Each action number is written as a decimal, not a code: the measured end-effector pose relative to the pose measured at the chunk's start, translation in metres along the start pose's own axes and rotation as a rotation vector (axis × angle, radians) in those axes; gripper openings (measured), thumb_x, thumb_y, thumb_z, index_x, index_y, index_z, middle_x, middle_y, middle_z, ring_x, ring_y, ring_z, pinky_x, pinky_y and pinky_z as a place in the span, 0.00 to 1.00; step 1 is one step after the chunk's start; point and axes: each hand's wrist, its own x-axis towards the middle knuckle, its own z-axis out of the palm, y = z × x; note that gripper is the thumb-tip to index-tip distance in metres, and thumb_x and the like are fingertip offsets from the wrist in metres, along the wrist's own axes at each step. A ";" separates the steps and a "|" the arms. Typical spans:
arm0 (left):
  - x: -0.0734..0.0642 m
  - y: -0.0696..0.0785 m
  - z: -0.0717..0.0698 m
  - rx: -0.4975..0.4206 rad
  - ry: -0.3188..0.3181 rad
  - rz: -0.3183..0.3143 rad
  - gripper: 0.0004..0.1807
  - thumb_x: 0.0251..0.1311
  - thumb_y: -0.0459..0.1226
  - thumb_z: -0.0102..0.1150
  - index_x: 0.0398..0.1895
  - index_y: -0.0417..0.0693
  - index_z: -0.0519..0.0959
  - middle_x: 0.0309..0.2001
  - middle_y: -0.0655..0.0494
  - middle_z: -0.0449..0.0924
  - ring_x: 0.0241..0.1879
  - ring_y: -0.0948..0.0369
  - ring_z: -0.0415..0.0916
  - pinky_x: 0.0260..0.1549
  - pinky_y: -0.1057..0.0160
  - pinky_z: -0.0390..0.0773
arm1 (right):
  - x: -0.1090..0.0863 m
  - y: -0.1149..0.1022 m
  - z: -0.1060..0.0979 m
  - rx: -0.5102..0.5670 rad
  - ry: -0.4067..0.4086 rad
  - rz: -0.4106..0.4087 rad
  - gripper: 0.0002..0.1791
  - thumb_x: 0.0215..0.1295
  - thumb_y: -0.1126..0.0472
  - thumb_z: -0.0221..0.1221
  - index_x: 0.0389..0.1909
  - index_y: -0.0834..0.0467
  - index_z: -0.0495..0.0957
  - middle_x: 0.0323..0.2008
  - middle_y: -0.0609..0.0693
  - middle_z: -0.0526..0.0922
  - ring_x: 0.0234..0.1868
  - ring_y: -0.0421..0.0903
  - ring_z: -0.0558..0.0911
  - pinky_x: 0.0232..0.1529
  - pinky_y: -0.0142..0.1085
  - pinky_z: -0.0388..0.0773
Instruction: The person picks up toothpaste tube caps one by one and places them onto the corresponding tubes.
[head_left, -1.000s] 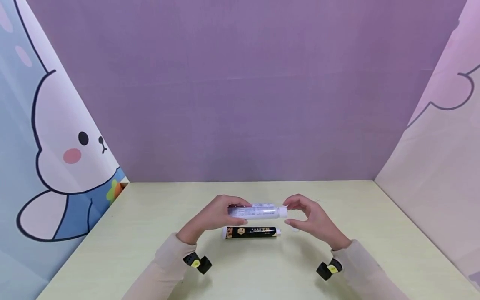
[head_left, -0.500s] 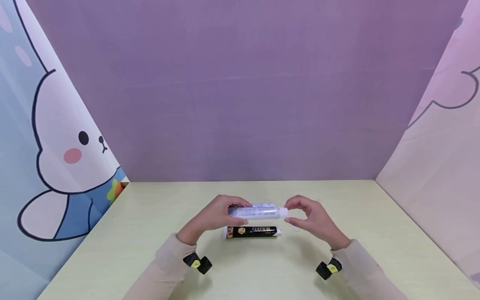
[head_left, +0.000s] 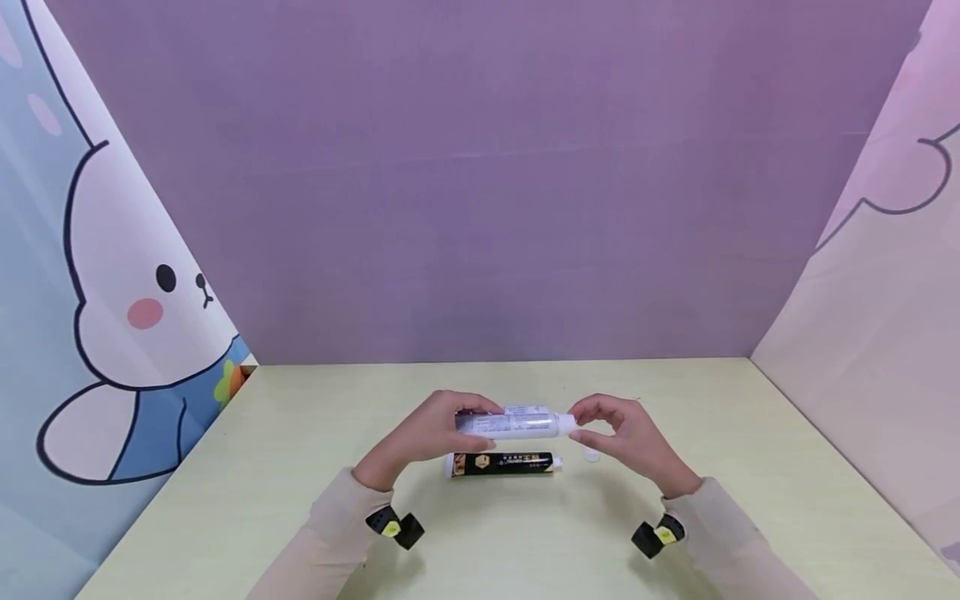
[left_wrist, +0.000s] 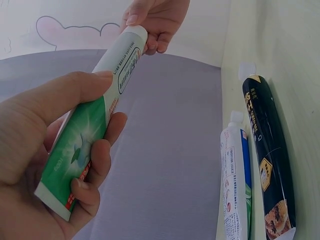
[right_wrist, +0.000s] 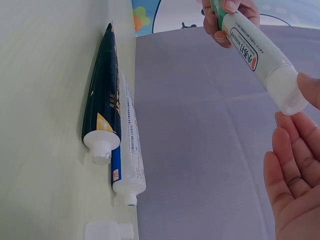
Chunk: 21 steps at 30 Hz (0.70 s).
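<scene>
My left hand (head_left: 442,425) grips a green and white toothpaste tube (left_wrist: 80,150) by its crimped end, holding it level above the table. In the head view its white cap (head_left: 566,424) points right. The thumb and fingertips of my right hand (head_left: 626,437) pinch this cap (right_wrist: 289,92). Nearer me lies a black toothpaste tube (head_left: 506,464) with gold print and a white neck. Beyond it, largely hidden by the held tube in the head view, lies a white and blue toothpaste tube (right_wrist: 131,145) with its narrow nozzle uncovered.
A small white plastic piece (head_left: 591,454) like a cap lies on the pale table (head_left: 300,467), right of the black tube's neck. A purple cloth (head_left: 487,183) stands behind the table, with cartoon-printed panels (head_left: 142,250) at the sides.
My right fingertips have closed in on the cap and shifted slightly. More of the small white piece shows beneath the hand. My left hand and the tubes stay put.
</scene>
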 end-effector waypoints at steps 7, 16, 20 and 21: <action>0.000 0.001 0.001 -0.003 -0.003 -0.012 0.21 0.53 0.36 0.68 0.52 0.48 0.80 0.50 0.54 0.79 0.37 0.63 0.75 0.34 0.67 0.76 | 0.000 0.003 0.000 0.005 -0.018 0.013 0.07 0.57 0.67 0.64 0.38 0.59 0.80 0.35 0.47 0.83 0.36 0.40 0.79 0.44 0.35 0.74; -0.001 0.000 0.002 0.000 -0.001 0.013 0.20 0.52 0.36 0.68 0.51 0.48 0.80 0.50 0.52 0.79 0.37 0.62 0.75 0.34 0.67 0.76 | 0.000 0.003 0.001 -0.006 -0.019 0.033 0.05 0.60 0.65 0.62 0.37 0.59 0.81 0.35 0.47 0.83 0.35 0.39 0.79 0.43 0.35 0.74; -0.001 0.000 0.002 -0.009 -0.004 0.010 0.20 0.52 0.36 0.68 0.51 0.48 0.80 0.50 0.52 0.79 0.38 0.62 0.75 0.35 0.67 0.76 | 0.000 0.003 0.002 0.012 -0.024 0.050 0.04 0.62 0.65 0.60 0.36 0.62 0.81 0.35 0.48 0.83 0.36 0.39 0.78 0.41 0.35 0.74; -0.001 0.000 0.002 -0.013 -0.006 0.004 0.20 0.52 0.36 0.68 0.51 0.48 0.80 0.50 0.53 0.79 0.38 0.62 0.75 0.35 0.67 0.76 | 0.000 0.004 0.003 0.016 -0.024 0.055 0.04 0.62 0.65 0.60 0.36 0.62 0.81 0.35 0.48 0.83 0.36 0.38 0.78 0.41 0.34 0.74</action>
